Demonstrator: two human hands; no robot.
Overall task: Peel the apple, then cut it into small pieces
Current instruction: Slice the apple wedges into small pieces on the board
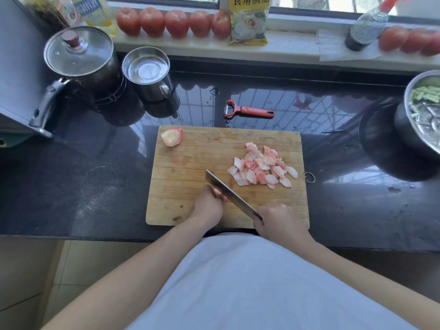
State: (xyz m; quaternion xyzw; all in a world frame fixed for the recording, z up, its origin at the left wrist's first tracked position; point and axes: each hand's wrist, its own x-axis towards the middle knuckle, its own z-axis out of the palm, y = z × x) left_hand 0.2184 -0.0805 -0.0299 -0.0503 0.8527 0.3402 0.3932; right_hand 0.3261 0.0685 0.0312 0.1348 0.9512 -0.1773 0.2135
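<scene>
Apple bit (220, 194) pinched by the left hand (207, 204) sits beside the knife (229, 194); the right hand (277, 221) grips its handle, so tuck fingers back and chop slowly.

Scuffed wooden board (190, 163), glossy counter (333, 110)

home kitchen: dark stone bench (71, 186) w/ lidded pot (81, 58), steel mug (148, 72), wooden cutting board (190, 163), peeler (248, 110); tomatoes (176, 22) on windowsill.
</scene>
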